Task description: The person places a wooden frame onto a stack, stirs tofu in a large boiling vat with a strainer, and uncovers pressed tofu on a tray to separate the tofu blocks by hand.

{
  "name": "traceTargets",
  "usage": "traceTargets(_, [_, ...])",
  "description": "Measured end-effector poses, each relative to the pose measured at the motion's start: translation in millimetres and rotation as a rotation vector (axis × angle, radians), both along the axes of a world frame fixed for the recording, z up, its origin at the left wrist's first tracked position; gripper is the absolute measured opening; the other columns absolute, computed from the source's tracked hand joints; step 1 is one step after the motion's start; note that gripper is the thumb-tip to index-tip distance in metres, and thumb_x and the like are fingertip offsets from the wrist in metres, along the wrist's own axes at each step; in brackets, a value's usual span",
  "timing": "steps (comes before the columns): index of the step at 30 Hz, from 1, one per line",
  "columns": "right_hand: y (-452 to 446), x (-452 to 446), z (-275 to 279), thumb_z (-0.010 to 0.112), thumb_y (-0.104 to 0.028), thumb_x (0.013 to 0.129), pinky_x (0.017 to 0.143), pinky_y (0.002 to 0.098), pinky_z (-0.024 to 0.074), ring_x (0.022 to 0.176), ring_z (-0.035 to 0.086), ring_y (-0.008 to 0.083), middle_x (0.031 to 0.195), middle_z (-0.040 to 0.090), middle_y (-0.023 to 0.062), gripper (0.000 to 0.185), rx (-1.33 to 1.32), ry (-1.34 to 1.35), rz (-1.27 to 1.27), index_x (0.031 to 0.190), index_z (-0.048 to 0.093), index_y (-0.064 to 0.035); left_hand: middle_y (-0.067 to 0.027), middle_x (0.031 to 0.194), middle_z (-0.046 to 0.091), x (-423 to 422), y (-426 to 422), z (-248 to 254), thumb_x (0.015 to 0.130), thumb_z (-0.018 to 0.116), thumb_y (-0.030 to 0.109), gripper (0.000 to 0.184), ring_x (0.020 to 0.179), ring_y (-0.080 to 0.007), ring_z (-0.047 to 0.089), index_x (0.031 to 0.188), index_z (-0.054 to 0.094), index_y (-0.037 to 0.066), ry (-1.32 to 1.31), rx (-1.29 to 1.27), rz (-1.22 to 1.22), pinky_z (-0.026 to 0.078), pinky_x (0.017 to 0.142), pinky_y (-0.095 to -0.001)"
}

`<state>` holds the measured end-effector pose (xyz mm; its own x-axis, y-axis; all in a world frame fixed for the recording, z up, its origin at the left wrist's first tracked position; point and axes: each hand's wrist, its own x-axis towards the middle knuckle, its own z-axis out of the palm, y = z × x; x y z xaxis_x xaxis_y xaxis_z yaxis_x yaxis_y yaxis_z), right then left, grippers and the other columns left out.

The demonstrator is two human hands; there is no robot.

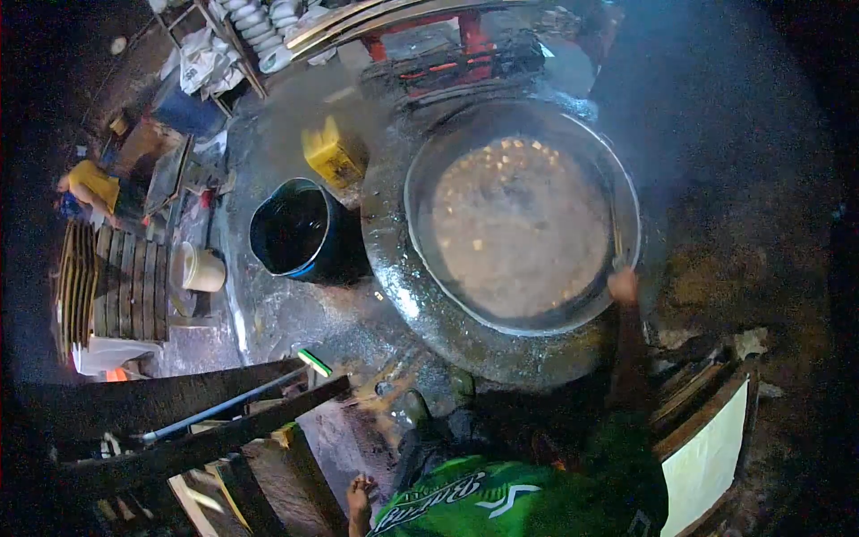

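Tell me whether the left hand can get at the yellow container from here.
Probably not without moving closer: the left hand is low beside the green shirt, and the yellow container stands well away, in the gap between the open drum and the large pan.

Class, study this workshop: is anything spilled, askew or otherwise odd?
The ledge around the big pan glistens at its near left, as if liquid had splashed over, though washing could explain it. Nothing looks plainly damaged.

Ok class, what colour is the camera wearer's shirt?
The shirt is mainly green, seen in the head view.
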<state>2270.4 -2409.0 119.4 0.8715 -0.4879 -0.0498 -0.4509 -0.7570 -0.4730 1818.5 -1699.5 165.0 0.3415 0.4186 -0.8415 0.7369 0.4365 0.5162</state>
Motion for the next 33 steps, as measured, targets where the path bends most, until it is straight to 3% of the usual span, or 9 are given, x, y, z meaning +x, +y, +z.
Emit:
traceTargets(2, [6.5,35.5,-14.4,0.064,-0.017,0.073,0.076,0.0447,0.0487,0.087,0.062,0.0396,0.091,0.064,0.0221,0.032,-0.079,0.07,-0.031,0.102,0.064,-0.0017,-0.0009,0.097,0.065,-7.4,-1.6,8.8,0.093,0.056,0.04,0.022,0.09,-0.0211,0.063,0.094,0.054,0.019,0.059,0.036,-0.259,0.047,0.07,-0.0452])
traceTargets(3, [12.2,52.8,-24.4,0.065,-0.017,0.073,0.077,0.0447,0.0484,0.088,0.061,0.0399,0.092,0.064,0.0224,0.032,-0.105,0.106,-0.041,0.101,0.065,-0.0016,-0.0002,0.094,0.064,-20.0,4.5,1.1,0.093,0.056,0.04,0.022,0.092,-0.0226,0.063,0.095,0.054,0.019,0.04,-0.067,-0.093,0.047,0.07,-0.047])
traceTargets(8, [53.0,74.4,-48.8,0.066,-0.021,0.074,0.082,0.045,0.047,0.092,0.061,0.0411,0.1,0.064,0.0242,0.032,-0.051,0.302,0.018,0.099,0.066,-0.001,0.0002,0.091,0.061,-9.2,10.6,2.8,0.093,0.057,0.038,0.022,0.092,-0.0235,0.063,0.097,0.053,0.017,0.067,-0.049,-0.114,0.049,0.069,-0.0461])
traceTargets(13, [57.6,-18.5,-4.9,0.068,-0.024,0.076,0.081,0.0414,0.0483,0.098,0.062,0.0337,0.11,0.063,0.021,0.042,0.053,0.327,0.192,0.111,0.06,-0.0015,-0.0042,0.097,0.063,19.9,4.0,-8.2,0.095,0.053,0.036,0.025,0.094,-0.0231,0.062,0.108,0.054,0.014,-0.019,0.049,-0.234,0.052,0.062,-0.038])
traceTargets(16, [66.8,-62.6,48.0,0.067,-0.024,0.077,0.08,0.0406,0.0485,0.096,0.063,0.03,0.108,0.065,0.0177,0.041,0.197,0.363,0.113,0.111,0.06,-0.0017,-0.0053,0.103,0.064,28.5,8.8,-11.2,0.095,0.052,0.036,0.027,0.094,-0.0231,0.062,0.109,0.054,0.013,-0.106,0.144,-0.384,0.051,0.062,-0.0392])
traceTargets(19, [26.4,-74.4,28.1,0.065,-0.022,0.078,0.078,0.0417,0.0484,0.094,0.062,0.0306,0.105,0.065,0.0177,0.037,0.158,0.165,0.065,0.108,0.06,-0.0018,-0.0056,0.107,0.064,46.3,-7.7,24.6,0.095,0.052,0.037,0.027,0.093,-0.0233,0.063,0.108,0.054,0.014,0.005,0.164,-0.388,0.05,0.063,-0.0409])
traceTargets(24, [-7.5,-16.7,7.9,0.062,-0.02,0.079,0.076,0.0434,0.0481,0.09,0.062,0.0318,0.099,0.065,0.0177,0.029,-0.12,0.138,-0.1,0.102,0.061,-0.0019,-0.0029,0.1,0.064,11.7,-1.0,20.5,0.094,0.054,0.038,0.023,0.091,-0.0228,0.063,0.103,0.057,0.017,0.055,0.191,-0.416,0.049,0.064,-0.0434])
traceTargets(26, [-7.8,10.7,-17.2,0.061,-0.019,0.079,0.075,0.0441,0.0479,0.089,0.062,0.0322,0.097,0.065,0.0177,0.027,-0.182,0.159,-0.114,0.099,0.062,-0.0019,-0.0002,0.092,0.061,-15.2,10.5,6.1,0.093,0.056,0.039,0.022,0.09,-0.0228,0.062,0.102,0.057,0.018,-0.031,0.004,-0.211,0.049,0.064,-0.044])
traceTargets(33, [25.4,7.3,-83.7,0.056,-0.016,0.08,0.071,0.0466,0.0475,0.083,0.061,0.0338,0.089,0.065,0.0178,0.019,-0.269,0.338,0.211,0.091,0.063,-0.002,0.0013,0.089,0.059,-37.2,11.1,-20.4,0.092,0.059,0.038,0.023,0.089,-0.0218,0.062,0.105,0.055,0.02,0.123,0.049,-0.123,0.048,0.064,-0.0399])
